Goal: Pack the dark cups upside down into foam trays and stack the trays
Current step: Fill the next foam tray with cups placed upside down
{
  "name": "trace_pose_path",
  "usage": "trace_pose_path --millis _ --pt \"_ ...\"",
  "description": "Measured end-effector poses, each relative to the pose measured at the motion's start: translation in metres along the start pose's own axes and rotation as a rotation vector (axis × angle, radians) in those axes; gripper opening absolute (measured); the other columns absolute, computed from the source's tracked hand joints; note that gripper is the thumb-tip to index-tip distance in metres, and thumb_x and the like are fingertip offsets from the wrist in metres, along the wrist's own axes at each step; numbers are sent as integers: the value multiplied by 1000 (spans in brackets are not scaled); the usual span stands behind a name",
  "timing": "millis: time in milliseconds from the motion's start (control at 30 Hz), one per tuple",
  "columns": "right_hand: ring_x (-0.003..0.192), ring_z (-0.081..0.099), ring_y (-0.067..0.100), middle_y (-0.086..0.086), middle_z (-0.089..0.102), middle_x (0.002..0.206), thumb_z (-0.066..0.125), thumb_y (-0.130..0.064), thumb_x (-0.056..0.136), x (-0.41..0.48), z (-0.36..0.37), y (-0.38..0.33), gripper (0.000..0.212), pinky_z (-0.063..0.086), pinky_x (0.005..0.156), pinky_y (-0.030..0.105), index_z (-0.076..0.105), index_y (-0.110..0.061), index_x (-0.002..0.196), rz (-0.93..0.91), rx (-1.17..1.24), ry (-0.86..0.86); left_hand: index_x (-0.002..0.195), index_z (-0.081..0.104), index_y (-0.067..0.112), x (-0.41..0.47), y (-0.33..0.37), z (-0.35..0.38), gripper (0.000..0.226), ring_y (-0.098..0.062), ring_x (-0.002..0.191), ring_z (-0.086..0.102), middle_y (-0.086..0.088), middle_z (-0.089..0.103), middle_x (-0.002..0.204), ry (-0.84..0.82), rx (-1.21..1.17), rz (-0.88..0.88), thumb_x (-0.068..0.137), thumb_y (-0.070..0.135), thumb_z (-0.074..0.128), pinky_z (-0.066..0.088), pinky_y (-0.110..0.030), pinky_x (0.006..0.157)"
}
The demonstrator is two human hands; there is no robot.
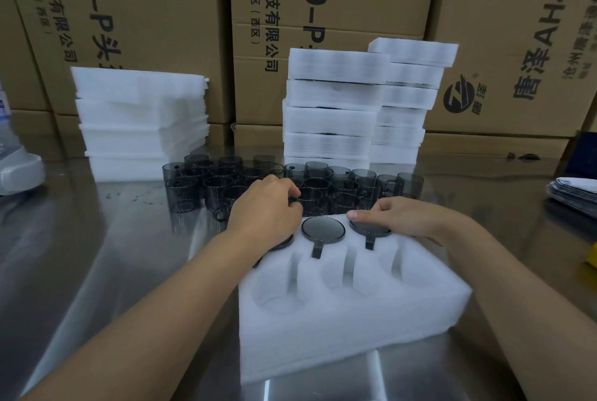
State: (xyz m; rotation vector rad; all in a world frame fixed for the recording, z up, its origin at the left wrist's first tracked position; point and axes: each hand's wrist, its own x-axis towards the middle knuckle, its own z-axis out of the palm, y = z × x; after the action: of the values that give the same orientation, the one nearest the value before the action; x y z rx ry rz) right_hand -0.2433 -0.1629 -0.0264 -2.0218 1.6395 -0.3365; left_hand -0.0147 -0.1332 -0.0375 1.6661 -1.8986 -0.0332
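Note:
A white foam tray (pixel 349 313) lies in front of me with three dark cups upside down in its back row. The middle cup (pixel 323 228) is in full view. My right hand (pixel 400 218) rests on the right cup (pixel 371 230), thumb along its far edge. My left hand (pixel 263 211) covers most of the left cup (pixel 284 243). Its fingers curl round the handle of a loose cup (pixel 308 202) just behind the tray. The three front slots hold nothing. Several loose dark cups (pixel 206 187) stand upright in a group beyond the tray.
Two stacks of packed foam trays (pixel 332 103) rise behind the cups, with a pile of foam sheets (pixel 142 123) to the left. Cardboard boxes (pixel 517 45) wall off the back. A pile of flat packets (pixel 575 194) lies at the right edge of the steel table (pixel 97 255).

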Motion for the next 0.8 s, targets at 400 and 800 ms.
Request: trace_pose_path --millis 400,800 --pt "102 56 9 -5 61 120 44 -69 86 5 8 -4 53 40 82 26 63 -27 112 -121 122 298 115 62 24 -1 2 -1 25 -18 105 53 3 58 113 -27 4 17 93 25 50 45 -34 86" --pt "110 52 25 4 59 115 32 -31 101 5 15 -15 36 39 90 35 59 -10 112 -11 -145 164 114 62 26 0 1 0 25 -16 101 53 5 59 112 -27 -2 24 93 24 50 45 -33 84"
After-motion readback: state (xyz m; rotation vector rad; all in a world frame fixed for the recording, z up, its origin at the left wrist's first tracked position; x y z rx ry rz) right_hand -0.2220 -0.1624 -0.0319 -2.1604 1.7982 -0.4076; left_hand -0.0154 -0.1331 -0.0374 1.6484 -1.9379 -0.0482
